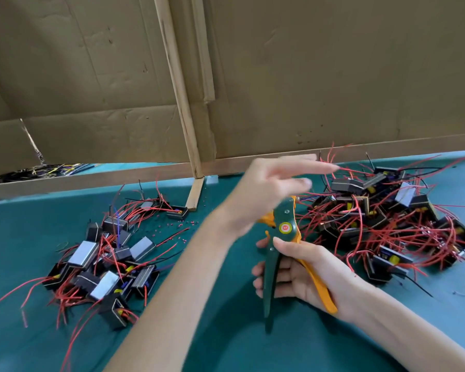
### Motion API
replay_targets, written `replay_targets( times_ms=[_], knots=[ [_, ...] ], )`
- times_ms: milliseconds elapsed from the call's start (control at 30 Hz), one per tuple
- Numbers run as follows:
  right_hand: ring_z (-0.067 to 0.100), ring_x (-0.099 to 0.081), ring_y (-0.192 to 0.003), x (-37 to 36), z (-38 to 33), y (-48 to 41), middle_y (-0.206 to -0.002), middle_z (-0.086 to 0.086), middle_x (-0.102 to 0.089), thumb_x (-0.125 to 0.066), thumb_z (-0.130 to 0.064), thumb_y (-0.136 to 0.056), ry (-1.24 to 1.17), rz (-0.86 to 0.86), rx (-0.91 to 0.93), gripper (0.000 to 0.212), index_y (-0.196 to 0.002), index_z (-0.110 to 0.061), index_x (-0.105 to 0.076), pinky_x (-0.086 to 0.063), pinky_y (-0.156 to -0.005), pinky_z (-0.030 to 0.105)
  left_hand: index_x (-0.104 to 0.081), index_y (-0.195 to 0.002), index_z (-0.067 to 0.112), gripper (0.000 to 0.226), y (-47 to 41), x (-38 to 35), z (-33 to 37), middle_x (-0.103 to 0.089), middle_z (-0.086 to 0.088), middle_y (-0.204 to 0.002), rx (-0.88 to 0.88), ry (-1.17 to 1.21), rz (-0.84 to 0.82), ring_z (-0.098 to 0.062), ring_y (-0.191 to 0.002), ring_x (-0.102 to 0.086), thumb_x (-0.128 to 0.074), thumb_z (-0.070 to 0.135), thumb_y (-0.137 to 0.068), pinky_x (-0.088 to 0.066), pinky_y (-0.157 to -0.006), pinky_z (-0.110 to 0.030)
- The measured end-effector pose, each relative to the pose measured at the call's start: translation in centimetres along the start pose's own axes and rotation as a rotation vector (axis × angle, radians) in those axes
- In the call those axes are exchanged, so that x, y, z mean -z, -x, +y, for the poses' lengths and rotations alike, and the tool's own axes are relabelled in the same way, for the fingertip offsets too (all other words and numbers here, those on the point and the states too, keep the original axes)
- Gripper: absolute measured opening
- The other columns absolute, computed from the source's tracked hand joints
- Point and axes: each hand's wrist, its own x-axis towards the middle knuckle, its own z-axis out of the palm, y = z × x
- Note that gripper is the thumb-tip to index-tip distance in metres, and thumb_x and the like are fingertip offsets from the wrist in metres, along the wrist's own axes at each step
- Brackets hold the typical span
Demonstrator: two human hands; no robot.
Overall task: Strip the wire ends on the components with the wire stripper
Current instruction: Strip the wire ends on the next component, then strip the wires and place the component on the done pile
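Head: wire stripper [287,220] between left pile [105,260], right pile [387,221].

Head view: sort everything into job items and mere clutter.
Job: wire stripper held in right hand; left hand, open, blurred; component pile at right; component pile at left.
Clutter: cardboard wall; wooden strip; red bits; wire tangle behind the cardboard.

Green-and-orange wire stripper [286,232], red wires [381,226], teal table [226,345].
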Motion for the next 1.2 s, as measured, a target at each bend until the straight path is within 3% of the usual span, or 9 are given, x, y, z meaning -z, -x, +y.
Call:
replay_targets(
  times_ms=[167,333,400,467,700,867,933,1067,1200],
  knots=[
    [0.043,-0.068,-0.071,-0.5,-0.2,0.4,-0.081,0.030,-0.065,-0.070,-0.022,-0.073,-0.043,0.034,0.018,0.046,-0.111,0.000,-0.057,-0.058,-0.065,0.047,-0.066,-0.114,0.015,0.029,1.1,8.3,-3.7,-0.063,-0.011,-0.109,0.440,-0.151,0.330,-0.020,-0.097,-0.059,-0.050,0.002,-0.093,-0.054,-0.081,-0.023],
    [0.043,-0.067,-0.067,-1.0,-0.4,0.4,-0.078,0.031,-0.064,-0.067,-0.016,-0.071,-0.039,0.076,0.029,0.042,-0.108,0.001,-0.058,-0.058,-0.061,0.047,-0.041,-0.143,0.019,0.051,2.6,12.2,-10.3,-0.041,-0.005,-0.145,0.744,-0.377,0.566,-0.027,-0.127,-0.042,-0.048,0.010,-0.094,-0.039,-0.099,-0.035],
    [0.043,-0.067,-0.067,-1.0,-0.4,0.5,-0.078,0.031,-0.064,-0.067,-0.016,-0.071,-0.031,0.084,0.026,0.042,-0.109,0.002,-0.057,-0.058,-0.061,0.047,-0.045,-0.140,0.019,0.050,2.7,12.4,-11.9,-0.040,-0.009,-0.146,0.721,-0.352,0.736,-0.029,-0.128,-0.039,-0.048,0.008,-0.091,-0.038,-0.101,-0.039],
    [0.043,-0.067,-0.068,-0.9,-0.4,0.4,-0.078,0.030,-0.064,-0.067,-0.015,-0.071,-0.031,0.093,0.024,0.043,-0.110,0.002,-0.057,-0.058,-0.061,0.047,-0.051,-0.134,0.016,0.048,2.7,12.5,-12.2,-0.046,-0.010,-0.140,0.659,-0.371,0.910,-0.026,-0.115,-0.045,-0.044,0.003,-0.088,-0.039,-0.088,-0.034],
    [0.043,-0.067,-0.067,-1.0,-0.3,0.3,-0.078,0.031,-0.064,-0.066,-0.015,-0.071,-0.020,0.098,0.024,0.042,-0.109,0.002,-0.057,-0.058,-0.061,0.047,-0.057,-0.125,0.008,0.043,3.4,12.7,-13.4,-0.052,-0.015,-0.133,0.668,-0.537,0.899,-0.035,-0.112,-0.054,-0.042,-0.005,-0.087,-0.048,-0.092,-0.047],
    [0.044,-0.067,-0.068,-0.9,-0.3,0.3,-0.079,0.031,-0.064,-0.065,-0.015,-0.072,-0.046,0.095,0.033,0.043,-0.110,0.002,-0.056,-0.058,-0.062,0.048,-0.069,-0.093,0.007,0.022,3.3,12.1,-12.7,-0.068,-0.008,-0.097,0.336,-0.524,1.083,-0.023,-0.093,-0.060,-0.052,-0.006,-0.088,-0.049,-0.088,-0.035],
    [0.044,-0.067,-0.069,-0.8,-0.2,0.3,-0.080,0.031,-0.064,-0.065,-0.015,-0.073,-0.043,0.095,0.034,0.044,-0.112,0.002,-0.056,-0.058,-0.063,0.048,-0.067,-0.079,0.010,0.020,3.2,12.1,-11.9,-0.067,-0.004,-0.079,0.178,-0.428,1.055,-0.021,-0.079,-0.066,-0.060,-0.008,-0.084,-0.054,-0.083,-0.036],
    [0.045,-0.067,-0.071,-0.7,-0.1,0.2,-0.081,0.032,-0.065,-0.066,-0.015,-0.073,-0.038,0.096,0.038,0.042,-0.110,0.001,-0.057,-0.058,-0.064,0.048,-0.053,-0.075,0.011,0.029,2.6,11.4,-9.9,-0.063,-0.009,-0.080,0.048,-0.035,0.885,-0.023,-0.076,-0.073,-0.057,-0.017,-0.082,-0.058,-0.068,-0.027],
    [0.045,-0.068,-0.071,-0.5,-0.1,0.2,-0.081,0.031,-0.065,-0.066,-0.015,-0.073,-0.048,0.107,0.052,0.041,-0.109,0.001,-0.058,-0.058,-0.064,0.048,-0.037,-0.082,0.013,0.039,2.2,10.5,-9.5,-0.051,-0.001,-0.086,0.074,0.172,0.674,-0.026,-0.078,-0.073,-0.047,-0.025,-0.082,-0.059,-0.077,-0.035]
  ],
)
